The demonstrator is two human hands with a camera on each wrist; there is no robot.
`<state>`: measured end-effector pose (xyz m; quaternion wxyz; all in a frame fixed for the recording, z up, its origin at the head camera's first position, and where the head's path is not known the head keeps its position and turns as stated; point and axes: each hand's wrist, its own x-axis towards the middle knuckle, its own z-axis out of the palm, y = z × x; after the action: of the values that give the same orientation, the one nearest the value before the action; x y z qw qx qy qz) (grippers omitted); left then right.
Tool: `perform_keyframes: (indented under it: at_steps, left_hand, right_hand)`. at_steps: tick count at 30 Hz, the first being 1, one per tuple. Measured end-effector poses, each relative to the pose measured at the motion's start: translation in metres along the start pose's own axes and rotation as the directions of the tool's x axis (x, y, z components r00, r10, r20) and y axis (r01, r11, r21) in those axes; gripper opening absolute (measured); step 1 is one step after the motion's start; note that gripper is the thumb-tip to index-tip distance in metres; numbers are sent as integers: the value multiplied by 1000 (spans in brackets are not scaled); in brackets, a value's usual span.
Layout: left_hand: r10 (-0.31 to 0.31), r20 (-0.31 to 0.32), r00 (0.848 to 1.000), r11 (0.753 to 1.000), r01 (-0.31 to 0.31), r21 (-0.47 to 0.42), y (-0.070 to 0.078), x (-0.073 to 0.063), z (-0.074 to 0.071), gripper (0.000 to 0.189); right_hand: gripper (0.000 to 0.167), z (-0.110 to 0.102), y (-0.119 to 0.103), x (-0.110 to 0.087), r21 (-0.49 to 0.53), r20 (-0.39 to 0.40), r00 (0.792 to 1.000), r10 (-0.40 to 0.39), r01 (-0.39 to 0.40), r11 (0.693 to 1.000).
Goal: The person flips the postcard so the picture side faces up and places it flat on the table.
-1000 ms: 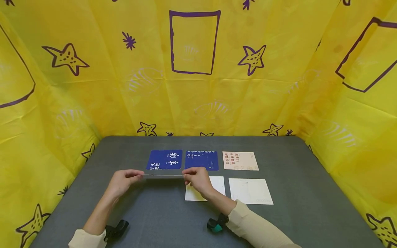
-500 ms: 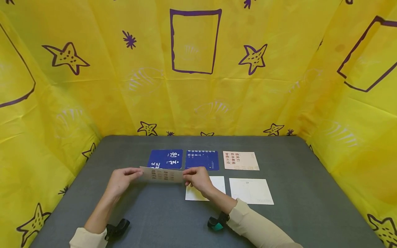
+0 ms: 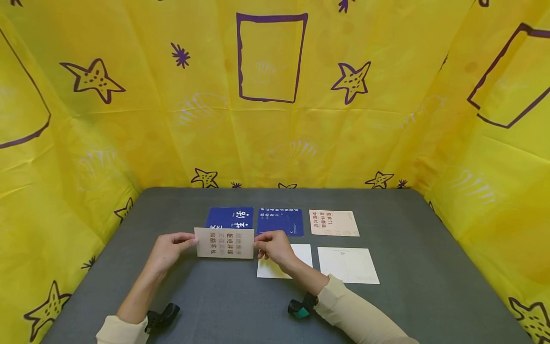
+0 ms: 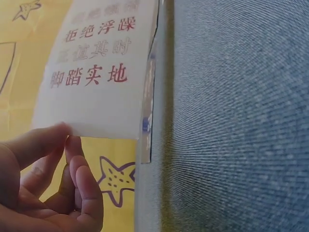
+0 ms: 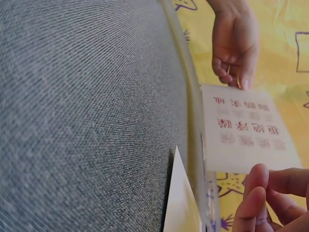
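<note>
A pale postcard (image 3: 225, 243) printed with red and faint characters is held up above the grey table, its printed face toward me. My left hand (image 3: 173, 251) pinches its left edge between thumb and fingers. At the opposite edge, my right hand (image 3: 276, 249) pinches the card the same way. In the left wrist view the left hand (image 4: 58, 179) grips the postcard (image 4: 94, 72) near a corner. The right wrist view has both the right hand (image 5: 275, 198) and the far hand on the card (image 5: 241, 130). A white card (image 3: 296, 260) lies partly behind the right hand.
Along the back lie a blue card (image 3: 232, 217), partly covered by the held postcard, another blue card (image 3: 280, 223) and a pinkish card (image 3: 333, 223). A white card (image 3: 348, 265) lies at the front right. Yellow patterned cloth (image 3: 275, 143) surrounds the grey table (image 3: 223, 306).
The postcard has turned from edge-on to nearly upright, so its printed face now shows and its lower edge hangs down. Both hands stay in nearly the same place.
</note>
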<state>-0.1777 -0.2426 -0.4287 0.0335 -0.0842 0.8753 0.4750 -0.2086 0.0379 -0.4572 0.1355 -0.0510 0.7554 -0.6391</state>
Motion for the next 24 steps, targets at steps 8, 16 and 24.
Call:
perform_keyframes:
  at_steps: [8, 16, 24]
  left_hand:
    - [-29, -12, 999, 999, 30, 20, -4, 3, 4, 36]
    - [-68, 5, 998, 997, 68, 32, -8, 6, 6, 35]
    - [-42, 45, 998, 996, 38, 80, -10, 10, 6, 28]
  right_hand:
    - [7, 5, 4, 4, -12, -19, 1000, 13, -14, 1000]
    - [6, 10, 6, 5, -34, -23, 999, 25, -25, 999]
    - [6, 11, 7, 4, -71, -20, 998, 52, -53, 996]
